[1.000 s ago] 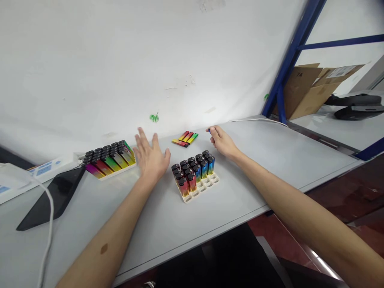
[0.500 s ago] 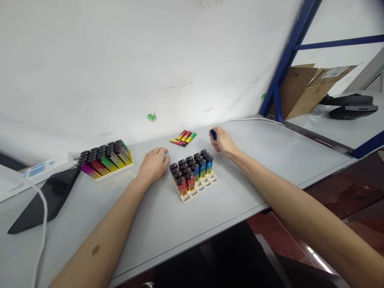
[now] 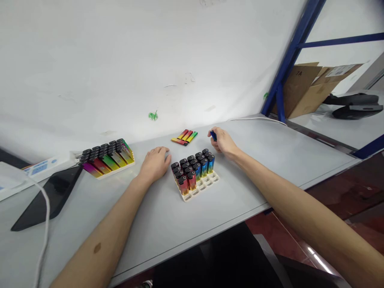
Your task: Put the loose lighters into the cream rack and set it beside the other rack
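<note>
Holds a blue lighter [image 3: 213, 135], axis mostly hidden, in the curled right hand [image 3: 221, 141], right of frame centre, above-right of the rack [image 3: 192, 196], with the left hand [image 3: 153, 163] empty, fingers loosely extended, just left.

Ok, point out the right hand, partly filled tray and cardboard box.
Right hand [image 3: 223, 142]: head view, back of hand.
Partly filled tray [image 3: 199, 189]: head view, bare front edge.
Cardboard box [image 3: 310, 95]: head view, side panel.

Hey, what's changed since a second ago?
The left hand has come down from its raised, spread pose to the grey tabletop. The right hand has turned, showing more of the blue lighter it already held. Unchanged: both pale rectangular trays of black-topped lighters and the loose red, yellow and green lighters.
</note>
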Demonstrator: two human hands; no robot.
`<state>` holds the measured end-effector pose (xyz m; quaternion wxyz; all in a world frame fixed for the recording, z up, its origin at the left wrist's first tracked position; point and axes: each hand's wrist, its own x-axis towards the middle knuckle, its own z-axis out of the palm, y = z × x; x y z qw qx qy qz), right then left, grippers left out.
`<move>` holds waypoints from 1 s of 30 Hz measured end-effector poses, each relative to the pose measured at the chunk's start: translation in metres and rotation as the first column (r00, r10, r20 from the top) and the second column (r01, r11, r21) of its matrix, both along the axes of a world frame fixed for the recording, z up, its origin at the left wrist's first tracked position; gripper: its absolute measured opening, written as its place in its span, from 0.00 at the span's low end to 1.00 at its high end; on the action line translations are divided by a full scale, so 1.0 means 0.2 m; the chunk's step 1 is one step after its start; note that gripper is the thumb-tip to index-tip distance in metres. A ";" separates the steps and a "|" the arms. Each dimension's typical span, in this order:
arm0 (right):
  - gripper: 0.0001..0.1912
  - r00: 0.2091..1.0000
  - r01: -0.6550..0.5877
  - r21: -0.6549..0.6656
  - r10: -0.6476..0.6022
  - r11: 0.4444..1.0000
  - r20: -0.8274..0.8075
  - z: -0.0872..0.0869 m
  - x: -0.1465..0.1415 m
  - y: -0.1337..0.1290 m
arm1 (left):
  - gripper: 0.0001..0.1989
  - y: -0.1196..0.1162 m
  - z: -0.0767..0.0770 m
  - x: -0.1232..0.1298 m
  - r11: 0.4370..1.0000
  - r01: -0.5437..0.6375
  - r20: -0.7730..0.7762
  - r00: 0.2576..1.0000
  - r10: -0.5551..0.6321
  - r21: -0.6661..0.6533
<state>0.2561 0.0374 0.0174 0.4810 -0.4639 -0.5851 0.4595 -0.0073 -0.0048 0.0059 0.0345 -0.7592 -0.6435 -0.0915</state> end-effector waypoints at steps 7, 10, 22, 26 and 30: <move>0.23 0.998 -0.003 0.042 0.000 0.999 0.070 -0.01 -0.01 -0.01 | 0.21 0.00 0.00 0.00 1.000 0.005 0.011 1.000 -0.005 0.017; 0.22 0.992 0.002 0.110 -0.016 0.994 0.122 -0.03 -0.02 -0.01 | 0.22 0.00 0.00 0.00 1.000 0.000 0.001 1.000 0.000 0.011; 0.12 0.899 0.070 0.371 -0.220 0.926 0.379 0.00 0.02 -0.05 | 0.28 -0.01 -0.01 0.02 0.985 -0.151 0.096 0.985 0.142 0.086; 0.12 0.885 0.068 0.376 -0.230 0.924 0.405 -0.02 0.02 -0.06 | 0.32 0.00 -0.01 0.02 0.971 -0.234 0.125 0.966 0.228 0.039; 0.12 0.876 0.031 0.357 -0.198 0.934 0.441 -0.03 0.01 -0.06 | 0.25 0.00 -0.01 0.01 0.985 -0.138 0.043 0.989 0.143 -0.108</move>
